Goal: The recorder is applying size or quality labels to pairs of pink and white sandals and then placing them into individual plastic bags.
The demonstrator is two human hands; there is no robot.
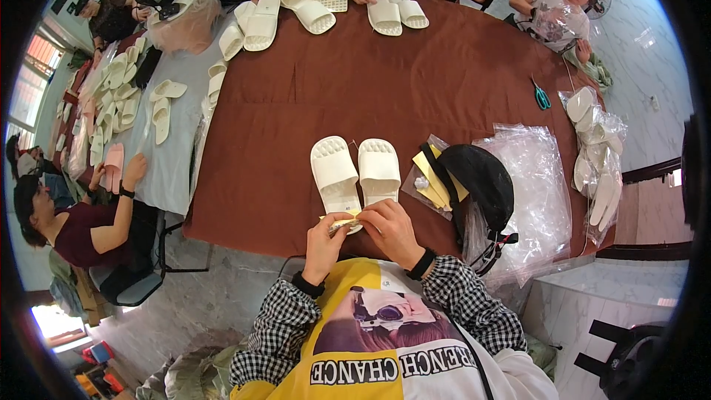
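A pair of cream slide slippers lies on the brown tablecloth (259,178) right in front of me: the left slipper (335,172) and the right slipper (380,175), toes pointing away. Over their heel ends, my left hand (324,248) is closed on a small yellow strip (339,224), perhaps a sticker sheet. The fingers of my right hand (394,233) pinch at the strip's right end, close to the left hand's fingertips. A small pale label sits on the left slipper's insole. My fingers partly hide both heels.
Right of the slippers lie yellow sheets in a clear bag (437,178), a black cap (481,185) and a stack of clear plastic bags (537,192). Farther right are bagged slippers (598,155) and teal scissors (541,94). More slippers (261,24) line the far edge. Several people sit around.
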